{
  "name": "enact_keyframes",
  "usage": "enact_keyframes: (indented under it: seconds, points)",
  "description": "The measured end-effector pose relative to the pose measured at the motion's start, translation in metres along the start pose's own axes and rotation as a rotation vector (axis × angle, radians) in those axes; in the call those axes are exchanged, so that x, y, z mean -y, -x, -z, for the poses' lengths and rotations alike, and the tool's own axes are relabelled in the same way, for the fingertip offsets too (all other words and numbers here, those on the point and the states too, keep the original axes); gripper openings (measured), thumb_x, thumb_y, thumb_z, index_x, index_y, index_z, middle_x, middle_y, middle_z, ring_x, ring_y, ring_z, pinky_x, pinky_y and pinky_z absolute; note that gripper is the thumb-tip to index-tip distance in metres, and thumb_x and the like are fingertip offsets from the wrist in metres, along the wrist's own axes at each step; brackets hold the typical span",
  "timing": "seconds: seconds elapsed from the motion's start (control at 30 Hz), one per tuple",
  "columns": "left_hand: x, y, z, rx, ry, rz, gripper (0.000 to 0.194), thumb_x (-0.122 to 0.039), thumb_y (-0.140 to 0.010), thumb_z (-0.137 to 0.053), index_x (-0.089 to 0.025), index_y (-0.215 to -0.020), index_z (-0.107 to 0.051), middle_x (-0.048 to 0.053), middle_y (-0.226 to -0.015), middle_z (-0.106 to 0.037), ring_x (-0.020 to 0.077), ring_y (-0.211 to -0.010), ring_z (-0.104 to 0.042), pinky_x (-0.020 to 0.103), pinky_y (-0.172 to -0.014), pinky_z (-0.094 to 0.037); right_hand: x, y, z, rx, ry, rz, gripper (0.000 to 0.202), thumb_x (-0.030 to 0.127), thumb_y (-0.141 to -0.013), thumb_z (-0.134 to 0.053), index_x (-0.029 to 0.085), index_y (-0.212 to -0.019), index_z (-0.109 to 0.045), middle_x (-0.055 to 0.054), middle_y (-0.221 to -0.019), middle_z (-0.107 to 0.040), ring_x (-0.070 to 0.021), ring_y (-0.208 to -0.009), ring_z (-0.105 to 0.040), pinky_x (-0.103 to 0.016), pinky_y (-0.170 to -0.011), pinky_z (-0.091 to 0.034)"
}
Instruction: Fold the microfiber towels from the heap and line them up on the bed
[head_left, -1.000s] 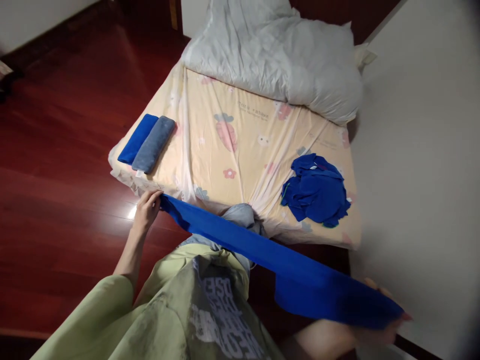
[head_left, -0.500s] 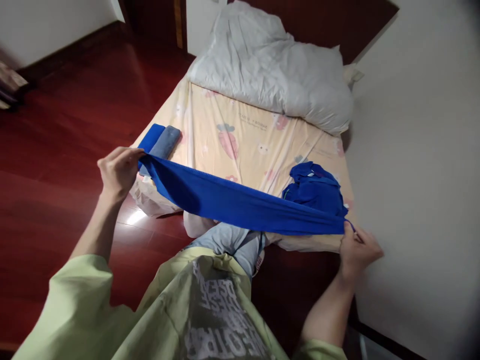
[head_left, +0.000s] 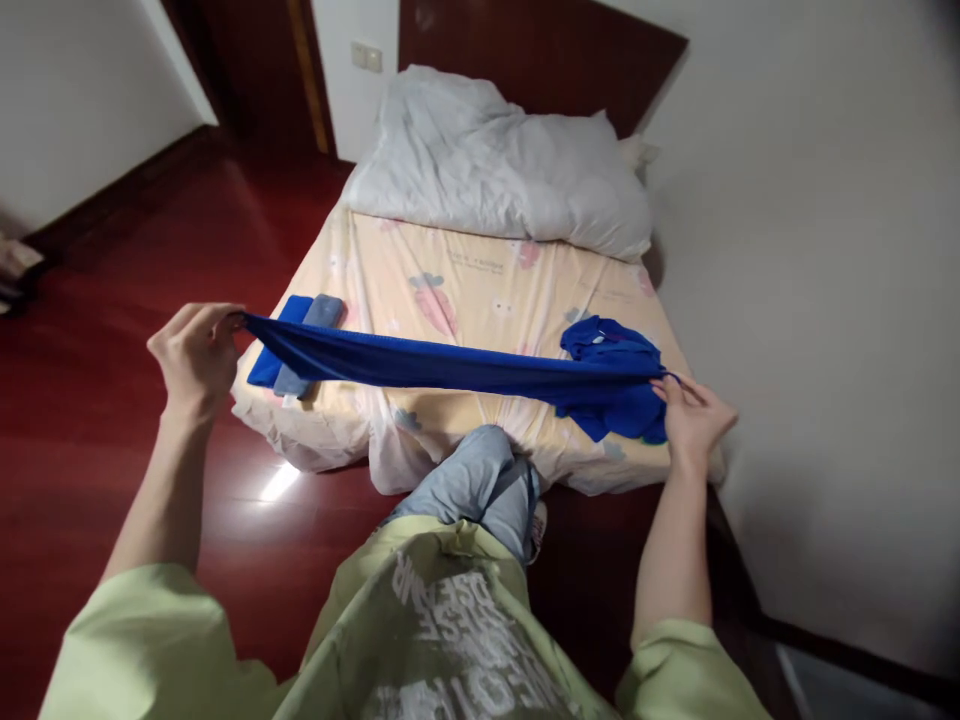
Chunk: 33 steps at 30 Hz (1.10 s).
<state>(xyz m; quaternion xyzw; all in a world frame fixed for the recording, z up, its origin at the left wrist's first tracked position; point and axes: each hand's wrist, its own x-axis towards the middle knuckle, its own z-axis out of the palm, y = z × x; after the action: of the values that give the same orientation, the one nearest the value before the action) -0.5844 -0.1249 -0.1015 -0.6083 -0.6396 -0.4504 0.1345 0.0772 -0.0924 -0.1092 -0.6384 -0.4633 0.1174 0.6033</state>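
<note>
Holding a blue cloth (head_left: 450, 365) tight between both hands.
Left hand (head_left: 196, 352) and right hand (head_left: 694, 420) pinch its ends; it has risen, now stretched flat over the bed (head_left: 480, 300), near folded towels (head_left: 300, 340) and a blue pile (head_left: 615, 385).

Both hands have risen: the left hand (head_left: 196, 352) and right hand (head_left: 694, 420) now hold the blue towel (head_left: 450, 365) level and taut above the foot edge of the bed (head_left: 487, 290), no longer sagging
</note>
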Motion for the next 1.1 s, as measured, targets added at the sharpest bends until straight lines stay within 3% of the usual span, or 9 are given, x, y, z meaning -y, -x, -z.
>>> enact_keyframes:
  seconds: [0.1,0.23,0.43,0.57,0.67,0.77,0.9,1.0,1.1]
  points:
    - [0.004,-0.016,-0.006,0.046,0.005,-0.014,0.025,-0.028,-0.096,-0.055,-0.015,-0.102,-0.076,0.006,-0.093,-0.072,0.0152,-0.074,-0.066,0.031,-0.074,-0.057,0.007,-0.008,-0.001,-0.010,-0.031,-0.008,0.024,0.027,-0.082,-0.076,0.008,-0.097,-0.075,-0.009,-0.081,-0.074,-0.0196,-0.070,-0.075,-0.036,-0.080,-0.065]
    - [0.011,-0.045,-0.013,0.189,-0.093,-0.100,0.028,-0.036,-0.094,-0.055,-0.015,-0.096,-0.074,0.006,-0.085,-0.070,0.0168,-0.070,-0.063,0.030,-0.072,-0.055,0.014,-0.018,0.005,0.001,-0.003,-0.015,0.012,0.011,-0.085,-0.072,0.007,-0.096,-0.075,-0.009,-0.079,-0.073,-0.0165,-0.068,-0.073,-0.033,-0.077,-0.063]
    - [0.006,-0.067,-0.008,0.340,-0.112,-0.058,0.033,-0.046,-0.092,-0.055,-0.016,-0.092,-0.069,0.001,-0.068,-0.066,0.0157,-0.056,-0.064,0.025,-0.056,-0.047,0.009,-0.018,0.022,0.046,0.050,-0.062,0.013,0.009,-0.085,-0.072,0.004,-0.097,-0.073,-0.008,-0.075,-0.072,-0.0146,-0.063,-0.071,-0.028,-0.069,-0.061]
    - [-0.003,-0.071,0.002,0.386,-0.069,-0.030,0.025,-0.042,-0.085,-0.059,-0.021,-0.089,-0.071,-0.003,-0.060,-0.066,0.0177,-0.061,-0.069,0.028,-0.065,-0.052,-0.002,-0.020,0.034,0.128,0.051,-0.124,0.015,0.010,-0.084,-0.074,0.003,-0.097,-0.074,-0.008,-0.076,-0.072,-0.0115,-0.052,-0.067,-0.026,-0.062,-0.059]
    - [-0.003,-0.075,0.002,0.419,-0.065,-0.062,0.026,-0.038,-0.083,-0.054,-0.022,-0.091,-0.074,-0.002,-0.066,-0.070,0.0179,-0.069,-0.071,0.030,-0.072,-0.054,-0.010,-0.027,0.034,0.165,-0.002,-0.168,0.014,0.007,-0.083,-0.074,0.003,-0.096,-0.073,-0.010,-0.080,-0.074,-0.0122,-0.057,-0.070,-0.026,-0.066,-0.060]
    - [0.004,-0.085,-0.016,0.471,-0.064,-0.154,0.032,-0.036,-0.084,-0.050,-0.019,-0.093,-0.076,0.001,-0.080,-0.073,0.0173,-0.076,-0.070,0.031,-0.075,-0.053,-0.017,-0.040,0.018,0.176,-0.027,-0.218,0.013,0.005,-0.083,-0.073,0.002,-0.095,-0.071,-0.010,-0.077,-0.073,-0.0140,-0.066,-0.074,-0.027,-0.074,-0.060]
    - [0.011,-0.112,-0.062,0.468,-0.082,-0.187,0.032,-0.029,-0.080,-0.052,-0.014,-0.092,-0.078,0.004,-0.081,-0.074,0.0171,-0.079,-0.068,0.029,-0.077,-0.052,-0.026,-0.066,-0.023,0.164,-0.071,-0.268,0.012,0.006,-0.081,-0.078,0.005,-0.090,-0.070,-0.005,-0.070,-0.072,-0.0139,-0.066,-0.073,-0.031,-0.078,-0.062]
    - [0.008,-0.139,-0.089,0.371,-0.076,-0.201,0.028,-0.021,-0.077,-0.056,-0.011,-0.092,-0.078,0.005,-0.079,-0.074,0.0147,-0.076,-0.064,0.026,-0.078,-0.051,-0.029,-0.089,-0.055,0.091,-0.132,-0.192,0.018,0.015,-0.075,-0.084,0.010,-0.082,-0.069,-0.001,-0.066,-0.070,-0.0168,-0.065,-0.073,-0.040,-0.081,-0.065]
    - [0.000,-0.164,-0.094,0.206,-0.043,-0.246,0.027,-0.014,-0.083,-0.053,-0.009,-0.095,-0.077,0.006,-0.086,-0.074,0.0124,-0.078,-0.061,0.024,-0.079,-0.050,-0.025,-0.109,-0.073,0.005,-0.157,-0.057,0.020,0.024,-0.078,-0.082,0.011,-0.084,-0.069,-0.005,-0.074,-0.073,-0.0203,-0.077,-0.076,-0.044,-0.088,-0.063]
